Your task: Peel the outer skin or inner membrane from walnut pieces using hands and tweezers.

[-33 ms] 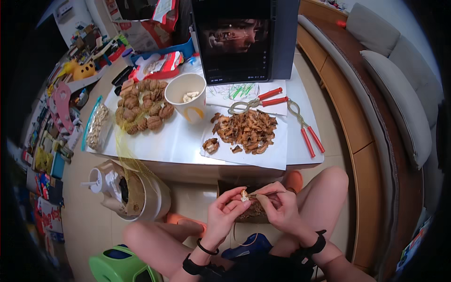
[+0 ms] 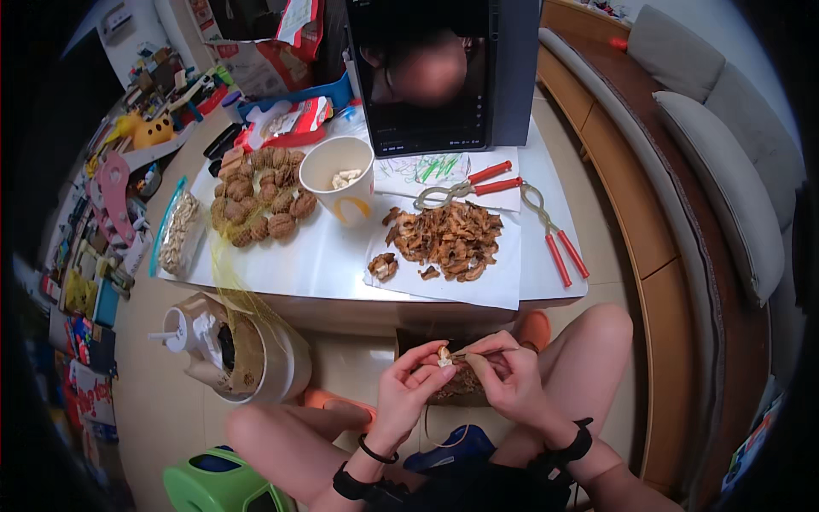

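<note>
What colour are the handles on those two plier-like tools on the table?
The handles are red, showing best in the head view.

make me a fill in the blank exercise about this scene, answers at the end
1. The left hand pinches a pale nut piece between finger and ____.
2. The handles of both plier-like tools are coloured ____.
3. The brown fragments lie to the ____ of the white cup.

Answers: thumb; red; right
</note>
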A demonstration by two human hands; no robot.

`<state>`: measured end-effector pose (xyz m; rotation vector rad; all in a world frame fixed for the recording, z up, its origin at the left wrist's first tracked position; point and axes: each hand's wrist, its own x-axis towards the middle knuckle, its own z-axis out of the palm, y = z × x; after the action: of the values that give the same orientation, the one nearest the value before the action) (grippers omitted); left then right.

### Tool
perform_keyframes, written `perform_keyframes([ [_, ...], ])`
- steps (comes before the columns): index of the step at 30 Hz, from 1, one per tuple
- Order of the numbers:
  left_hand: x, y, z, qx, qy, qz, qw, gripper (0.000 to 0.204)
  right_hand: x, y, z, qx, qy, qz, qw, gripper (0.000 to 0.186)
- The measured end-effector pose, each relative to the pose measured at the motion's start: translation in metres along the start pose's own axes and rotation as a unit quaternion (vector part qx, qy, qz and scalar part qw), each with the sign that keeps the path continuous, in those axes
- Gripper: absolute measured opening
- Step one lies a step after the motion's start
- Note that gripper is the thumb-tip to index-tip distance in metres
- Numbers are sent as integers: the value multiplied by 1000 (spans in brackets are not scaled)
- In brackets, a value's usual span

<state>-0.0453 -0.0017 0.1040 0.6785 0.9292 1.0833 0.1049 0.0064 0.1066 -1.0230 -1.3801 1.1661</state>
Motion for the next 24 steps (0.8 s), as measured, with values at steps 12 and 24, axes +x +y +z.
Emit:
perform_keyframes([
  [12,-4,3,-2,23,-20,13,999,37,-2,-4,1,112,4,65,992,7],
  [24,-7,12,-3,-13,-71,5,997,38,2,-27,-1,128,-22,75,989,7],
])
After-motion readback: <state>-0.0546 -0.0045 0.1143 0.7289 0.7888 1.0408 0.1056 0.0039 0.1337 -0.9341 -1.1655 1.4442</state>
